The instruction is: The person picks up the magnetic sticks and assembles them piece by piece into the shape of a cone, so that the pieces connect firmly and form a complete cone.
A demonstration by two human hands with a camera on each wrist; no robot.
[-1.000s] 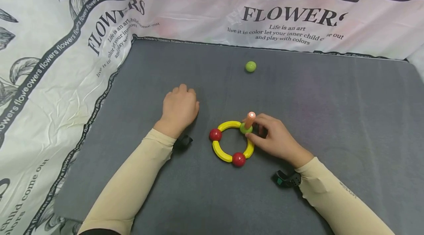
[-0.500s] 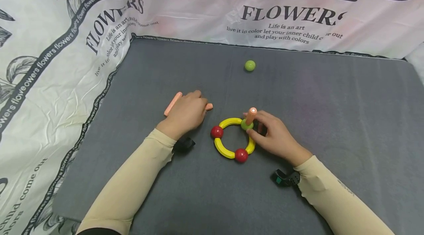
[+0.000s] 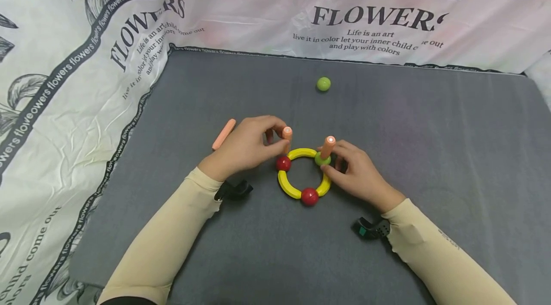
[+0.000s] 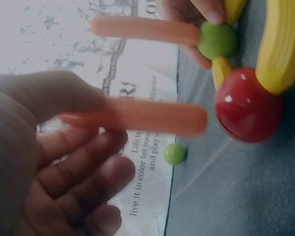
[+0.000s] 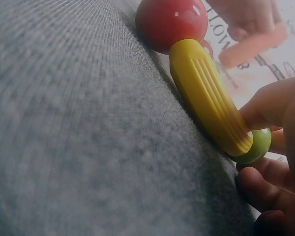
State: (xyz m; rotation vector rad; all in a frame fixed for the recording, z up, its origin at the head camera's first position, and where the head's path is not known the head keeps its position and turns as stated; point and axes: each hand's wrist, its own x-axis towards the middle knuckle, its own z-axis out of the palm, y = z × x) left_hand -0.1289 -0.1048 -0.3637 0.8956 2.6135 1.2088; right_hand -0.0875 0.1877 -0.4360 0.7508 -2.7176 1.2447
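Observation:
My left hand (image 3: 245,147) pinches an orange stick (image 4: 157,117) between thumb and forefinger, holding it upright by the left red ball (image 3: 283,163). In the left wrist view a small gap shows between the stick's lower end and that red ball. The ball belongs to a ring of yellow curved pieces (image 3: 288,188), with a second red ball (image 3: 309,196) at the near side. On the ring's far right is a green ball (image 4: 219,40), from which another orange stick (image 3: 328,147) stands up, slightly tilted. My right hand (image 3: 361,176) grips the ring at this green ball, with fingers and thumb around it.
A loose orange stick (image 3: 224,134) lies beyond my left wrist. Farther back on the grey table (image 3: 413,118) sits a loose green ball (image 3: 324,84). White flower-print cloth (image 3: 258,18) borders the table at the back and left.
My left hand has picked up an orange stick from the table, turned it upright and carried it right to the ring. Another stick came into view behind it. The right hand keeps its grip.

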